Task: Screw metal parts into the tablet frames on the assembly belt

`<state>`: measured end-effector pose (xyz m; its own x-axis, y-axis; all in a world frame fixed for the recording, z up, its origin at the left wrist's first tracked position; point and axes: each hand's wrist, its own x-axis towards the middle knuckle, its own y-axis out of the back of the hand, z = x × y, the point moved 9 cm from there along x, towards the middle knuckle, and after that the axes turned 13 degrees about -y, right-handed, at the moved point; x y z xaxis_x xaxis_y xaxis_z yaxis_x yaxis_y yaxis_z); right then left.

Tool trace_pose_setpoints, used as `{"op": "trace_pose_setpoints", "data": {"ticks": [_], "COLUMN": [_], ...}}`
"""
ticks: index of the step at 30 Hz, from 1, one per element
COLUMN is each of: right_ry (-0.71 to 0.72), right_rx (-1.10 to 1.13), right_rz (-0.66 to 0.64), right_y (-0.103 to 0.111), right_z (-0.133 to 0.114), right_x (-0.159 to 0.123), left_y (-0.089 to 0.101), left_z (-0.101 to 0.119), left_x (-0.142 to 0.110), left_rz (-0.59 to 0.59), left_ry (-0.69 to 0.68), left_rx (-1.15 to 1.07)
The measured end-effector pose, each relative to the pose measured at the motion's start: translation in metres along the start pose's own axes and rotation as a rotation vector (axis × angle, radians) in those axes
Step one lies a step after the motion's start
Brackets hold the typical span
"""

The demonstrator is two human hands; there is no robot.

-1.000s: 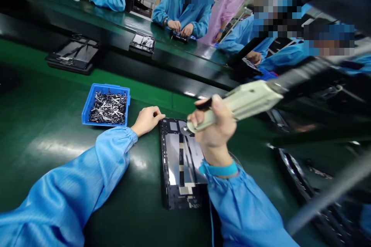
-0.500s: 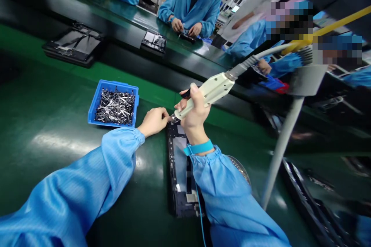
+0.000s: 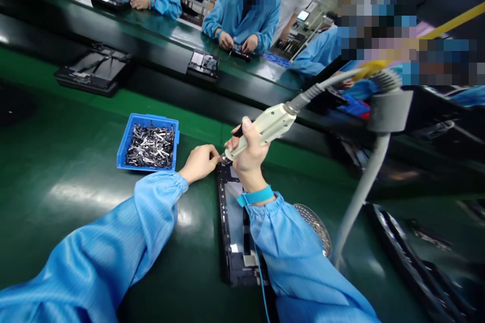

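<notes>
My right hand [image 3: 251, 154] is wrapped round a pale electric screwdriver [image 3: 271, 126], tilted with its tip down at the far end of an open tablet-like device [image 3: 235, 217]. The device lies on the green bench, partly covered by my right forearm. At the same far end, my left hand [image 3: 202, 161] has its fingers pinched together beside the screwdriver's tip. What they pinch, if anything, is too small to make out. A blue wrist strap [image 3: 257, 196] circles my right wrist. Left of my left hand stands a blue bin [image 3: 119, 154] heaped with small metal parts [image 3: 150, 146].
A round perforated dish [image 3: 316, 224] sits beyond my right forearm, near a grey stand pole [image 3: 361, 197]. Black devices [image 3: 94, 68] rest on the dark conveyor behind. Opposite, people in blue smocks [image 3: 242, 10] work on similar devices. Long black frames [image 3: 405, 257] lie at right.
The view has shifted slightly. My right hand and the screwdriver stay at the device's far end, as does my pinched left hand. Across the bench, one co-worker's hands have moved apart over a device.
</notes>
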<state>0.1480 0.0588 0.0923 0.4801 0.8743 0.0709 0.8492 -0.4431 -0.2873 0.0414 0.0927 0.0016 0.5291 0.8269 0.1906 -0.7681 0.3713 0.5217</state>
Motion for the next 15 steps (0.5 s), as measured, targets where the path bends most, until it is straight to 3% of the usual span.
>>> {"op": "trace_pose_setpoints", "data": {"ticks": [4, 7, 9, 12, 13, 15], "right_ry": [0.075, 0.037, -0.05, -0.147, -0.165, -0.14], "right_rx": [0.145, 0.201, 0.199, 0.124, 0.072, -0.01], "right_rz": [-0.099, -0.352, -0.535, -0.691, -0.69, -0.639], "right_y": [-0.006, -0.014, -0.01, 0.017, 0.032, 0.066], "right_z": [-0.044, -0.073, -0.076, -0.068, -0.065, -0.068], "right_x": [-0.014, -0.041, -0.068, -0.102, -0.109, -0.115], "left_y": [0.002, 0.008, 0.017, 0.02, 0.012, -0.025], "left_z": [0.003, 0.009, 0.018, 0.046, 0.06, 0.092], "left_x": [-0.001, -0.002, -0.004, -0.018, -0.028, -0.059], "left_rz": [0.017, 0.045, 0.091, 0.163, 0.157, 0.049], "left_ry": [-0.058, -0.136, -0.202, -0.332, -0.412, -0.632], "left_rx": [0.049, 0.124, 0.194, 0.287, 0.306, 0.334]}}
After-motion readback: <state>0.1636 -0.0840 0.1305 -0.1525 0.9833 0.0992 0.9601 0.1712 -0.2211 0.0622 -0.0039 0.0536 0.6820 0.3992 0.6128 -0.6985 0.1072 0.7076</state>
